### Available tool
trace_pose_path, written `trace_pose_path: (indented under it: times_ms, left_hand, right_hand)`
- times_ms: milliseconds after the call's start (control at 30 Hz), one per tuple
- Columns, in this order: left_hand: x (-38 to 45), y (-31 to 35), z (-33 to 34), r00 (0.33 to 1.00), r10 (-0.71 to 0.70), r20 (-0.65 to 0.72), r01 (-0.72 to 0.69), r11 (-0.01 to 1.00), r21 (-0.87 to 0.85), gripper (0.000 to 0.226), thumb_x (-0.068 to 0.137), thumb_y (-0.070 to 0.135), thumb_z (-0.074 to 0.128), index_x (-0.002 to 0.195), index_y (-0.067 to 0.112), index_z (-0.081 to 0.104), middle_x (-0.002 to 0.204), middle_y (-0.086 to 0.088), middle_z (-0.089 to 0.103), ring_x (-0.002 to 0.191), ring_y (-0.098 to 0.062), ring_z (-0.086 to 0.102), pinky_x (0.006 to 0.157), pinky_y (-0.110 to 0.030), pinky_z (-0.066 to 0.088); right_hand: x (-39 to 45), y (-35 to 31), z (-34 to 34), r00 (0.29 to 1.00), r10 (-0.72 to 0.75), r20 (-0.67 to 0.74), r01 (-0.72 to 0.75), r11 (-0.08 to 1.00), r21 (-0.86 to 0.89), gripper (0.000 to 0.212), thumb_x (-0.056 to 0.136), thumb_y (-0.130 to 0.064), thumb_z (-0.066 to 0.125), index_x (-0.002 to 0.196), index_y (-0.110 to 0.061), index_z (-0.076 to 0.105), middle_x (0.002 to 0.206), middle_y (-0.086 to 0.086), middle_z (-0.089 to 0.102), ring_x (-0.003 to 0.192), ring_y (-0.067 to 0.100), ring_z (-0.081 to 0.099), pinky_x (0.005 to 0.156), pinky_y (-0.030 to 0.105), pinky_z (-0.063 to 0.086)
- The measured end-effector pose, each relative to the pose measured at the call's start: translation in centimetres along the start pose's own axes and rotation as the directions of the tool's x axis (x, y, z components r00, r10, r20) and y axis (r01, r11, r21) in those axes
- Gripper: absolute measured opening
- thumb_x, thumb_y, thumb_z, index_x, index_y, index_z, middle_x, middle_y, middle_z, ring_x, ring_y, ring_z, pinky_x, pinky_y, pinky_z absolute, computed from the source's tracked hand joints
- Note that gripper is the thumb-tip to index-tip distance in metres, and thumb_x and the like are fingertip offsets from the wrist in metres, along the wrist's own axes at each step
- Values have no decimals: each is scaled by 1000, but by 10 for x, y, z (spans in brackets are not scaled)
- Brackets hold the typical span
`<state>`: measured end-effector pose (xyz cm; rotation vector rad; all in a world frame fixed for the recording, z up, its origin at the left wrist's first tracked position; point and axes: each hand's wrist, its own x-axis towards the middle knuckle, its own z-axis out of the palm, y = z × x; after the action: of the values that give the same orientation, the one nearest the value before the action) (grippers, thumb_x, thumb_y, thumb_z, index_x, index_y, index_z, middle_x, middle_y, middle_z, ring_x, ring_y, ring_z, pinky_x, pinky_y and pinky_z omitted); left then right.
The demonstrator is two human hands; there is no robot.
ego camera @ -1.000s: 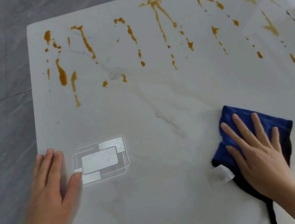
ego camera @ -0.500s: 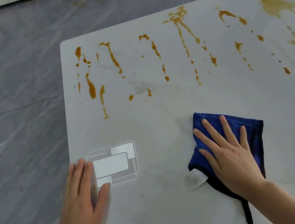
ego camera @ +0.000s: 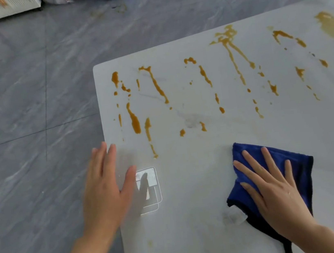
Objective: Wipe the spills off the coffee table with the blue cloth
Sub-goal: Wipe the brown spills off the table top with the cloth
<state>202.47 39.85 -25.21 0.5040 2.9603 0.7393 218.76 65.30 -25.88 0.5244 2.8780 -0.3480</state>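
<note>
The right hand [ego camera: 278, 194] pressed flat, fingers spread, on the blue cloth [ego camera: 296, 164] at the table's [ego camera: 199, 239] near right; left hand [ego camera: 106, 190] flat, seemingly touching. A light pass might smear the far spills [ego camera: 133, 118].

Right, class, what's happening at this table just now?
A person is wiping a white table. The right hand presses flat on a blue cloth near the table's front. The left hand lies open at the left edge. Brown spills streak the far half, beyond the cloth, not yet wiped.
</note>
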Motion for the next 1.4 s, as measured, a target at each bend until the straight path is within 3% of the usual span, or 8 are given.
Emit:
trace_pose_path:
  times_ms: [133, 333, 600, 800, 1033, 1133, 1200, 1400]
  left_hand:
    - [57, -12, 10, 999, -49, 16, 47, 996, 79, 66, 91, 47, 38, 146, 17, 20, 158, 0, 10, 146, -15, 2, 115, -35, 14]
    - [95, -25, 36, 991, -64, 113, 53, 993, 101, 69, 91, 55, 29, 148, 21, 9, 158, 7, 0, 144, -7, -8, 115, -37, 16]
    - [92, -26, 46, 996, -61, 71, 57, 997, 53, 70, 91, 56, 28, 148, 23, 8, 158, 8, -1, 141, -3, -13, 110, -32, 15]
    - [92, -26, 44, 996, -37, 80, 36, 999, 18, 70, 91, 53, 30, 148, 20, 7, 158, 6, -2, 139, -2, -16, 111, -27, 5]
    - [94, -28, 44, 996, -40, 75, 44, 997, -65, 62, 94, 48, 25, 148, 22, 12, 158, 8, 1, 139, 1, -14, 112, -26, 7]
    - [91, -29, 46, 997, -23, 78, 24, 1000, -8, 65, 92, 50, 26, 148, 22, 9, 158, 8, -2, 138, 1, -17, 110, -25, 7]
    - [91, -29, 47, 997, -18, 73, 17, 1000, 14, 66, 92, 51, 25, 148, 23, 7, 158, 8, -4, 139, 1, -18, 110, -25, 7]
    - [92, -26, 47, 998, -38, 49, 38, 999, 9, 63, 92, 47, 30, 148, 23, 11, 158, 10, 0, 139, 3, -16, 109, -23, 10]
  right_hand:
    - [11, -21, -5, 1000, -24, 1, 24, 998, -51, 64, 96, -48, 3, 131, -20, 49, 140, 0, 39, 131, 40, 28, 96, 65, 28]
    - [28, -58, 3, 996, -67, 57, 74, 989, -132, 64, 97, -44, 2, 125, -27, 56, 135, -2, 52, 126, 37, 39, 92, 61, 37]
    - [43, -104, 13, 966, -234, 110, 250, 952, -176, 55, 96, -46, 9, 125, -32, 54, 135, -5, 52, 126, 34, 44, 101, 60, 21]
    - [60, -147, 21, 937, -313, 154, 337, 926, -168, 54, 84, -51, 23, 125, -34, 54, 136, -6, 52, 127, 31, 45, 89, 61, 45]
    - [107, -154, 20, 917, -382, 115, 396, 905, -153, 55, 89, -54, 22, 135, -31, 43, 145, -6, 41, 137, 29, 31, 102, 61, 25]
    - [139, -140, 16, 955, -285, 77, 293, 947, -130, 60, 91, -54, 8, 146, -30, 11, 157, -5, 7, 144, 27, -7, 108, 60, -4]
    - [157, -131, 12, 972, -231, 45, 235, 965, -115, 61, 90, -53, 2, 146, -29, -2, 157, -7, -6, 141, 26, -20, 109, 58, -11]
    - [134, -129, 13, 916, -389, 93, 400, 899, -177, 56, 92, -46, 17, 141, -23, 32, 150, -3, 32, 139, 33, 22, 104, 64, 25]
